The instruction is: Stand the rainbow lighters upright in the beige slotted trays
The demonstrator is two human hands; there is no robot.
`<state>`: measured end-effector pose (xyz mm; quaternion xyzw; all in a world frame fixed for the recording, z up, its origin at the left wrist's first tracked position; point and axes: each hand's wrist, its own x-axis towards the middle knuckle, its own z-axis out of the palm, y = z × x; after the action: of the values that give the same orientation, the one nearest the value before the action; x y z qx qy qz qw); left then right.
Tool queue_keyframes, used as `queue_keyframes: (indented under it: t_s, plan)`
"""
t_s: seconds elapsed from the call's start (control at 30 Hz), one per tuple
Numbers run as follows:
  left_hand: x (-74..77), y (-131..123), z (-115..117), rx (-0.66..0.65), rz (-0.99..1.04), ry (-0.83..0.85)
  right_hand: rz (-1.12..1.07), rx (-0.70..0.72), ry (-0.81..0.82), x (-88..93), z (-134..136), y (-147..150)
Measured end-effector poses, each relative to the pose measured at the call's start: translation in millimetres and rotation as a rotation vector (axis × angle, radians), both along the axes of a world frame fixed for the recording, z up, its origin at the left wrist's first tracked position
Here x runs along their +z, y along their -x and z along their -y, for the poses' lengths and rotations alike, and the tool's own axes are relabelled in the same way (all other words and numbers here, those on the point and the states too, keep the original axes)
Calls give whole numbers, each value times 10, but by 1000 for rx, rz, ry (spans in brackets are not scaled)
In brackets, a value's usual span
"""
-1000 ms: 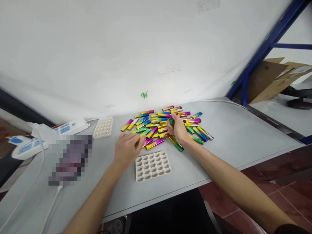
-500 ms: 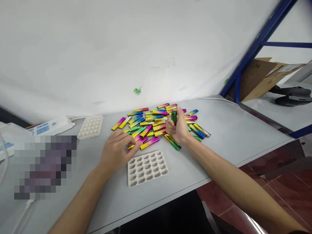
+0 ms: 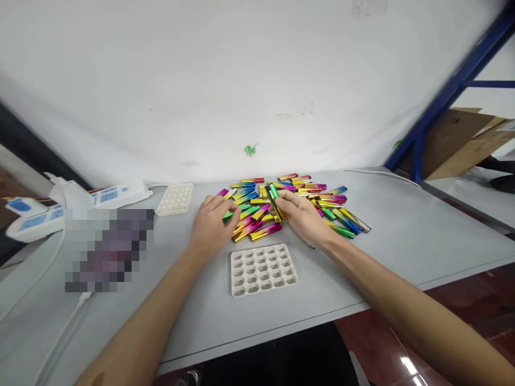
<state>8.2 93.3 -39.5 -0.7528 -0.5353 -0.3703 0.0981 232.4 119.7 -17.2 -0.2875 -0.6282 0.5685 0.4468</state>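
My right hand (image 3: 300, 214) grips a shiny green-and-gold lighter (image 3: 274, 199), held tilted above the pile between thumb and fingers. At the pile's left edge, my left hand (image 3: 213, 222) rests low with fingers curved and the thumb apart from them. A green lighter (image 3: 227, 216) shows beside its fingertips; nothing is visibly gripped there. Several metallic lighters in gold, pink, blue, green and red, such as a gold-and-pink one (image 3: 266, 231), lie loosely heaped around both hands. Just in front of the heap sits a pale tray (image 3: 264, 294) with rows of oval holes.
A second pale tray (image 3: 175, 199) lies back left by a white power strip (image 3: 115, 196). A pixelated dark object (image 3: 112, 252) with a white cable (image 3: 68, 327) is at left. Behind the grey table (image 3: 330, 284) stands a white wall; a blue frame (image 3: 442, 102) and cardboard boxes (image 3: 462, 139) are right.
The view has swung left. My right hand has turned palm-down and come left over the heap, tipping the green-and-gold lighter. My left hand remains by the heap's left side, fingers more curled.
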Motion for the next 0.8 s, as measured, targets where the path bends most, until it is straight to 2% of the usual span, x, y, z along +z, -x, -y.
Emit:
queue_keyframes:
  t_s: [0.13,0.4,0.6,0.73,0.8]
  plan:
    - [25,4,-4,15,31,26,206,168,-197,17,165,117]
    - [46,37,-37,46,51,188,475,195,-386,-93,373,388]
    - [42,46,-38,-14,-84,347,742,94,-661,-92,422,349]
    - [47,49,-15,-12,-131,351,666,59,-737,-37,388,272]
    - [44,40,-4,8,-153,346,611,-16,-728,-23,313,218]
